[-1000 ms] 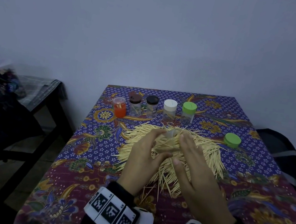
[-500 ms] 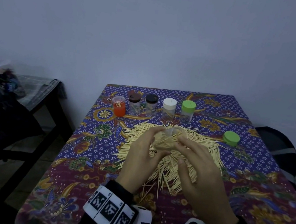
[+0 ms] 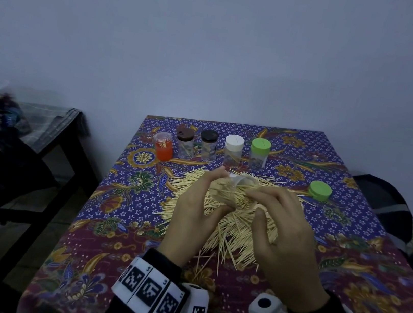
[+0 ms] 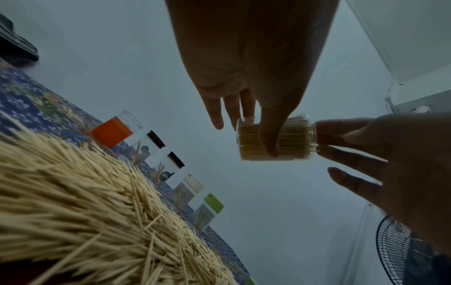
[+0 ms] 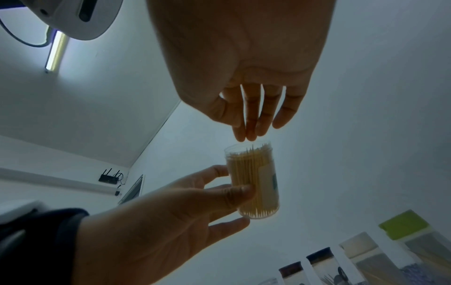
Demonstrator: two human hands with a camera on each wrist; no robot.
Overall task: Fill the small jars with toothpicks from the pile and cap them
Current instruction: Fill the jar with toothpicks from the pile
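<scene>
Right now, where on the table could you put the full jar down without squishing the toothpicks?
Bare flowered tablecloth lies right of the pale wooden toothpick pile, below the loose green round cap, and left of the pile, below the orange-labelled clear jar. The middle is crowded with toothpicks; the back holds the row of jars.

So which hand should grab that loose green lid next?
Probably the right hand: the green lid lies on its side of the table, and the left hand grips the full jar.
</scene>
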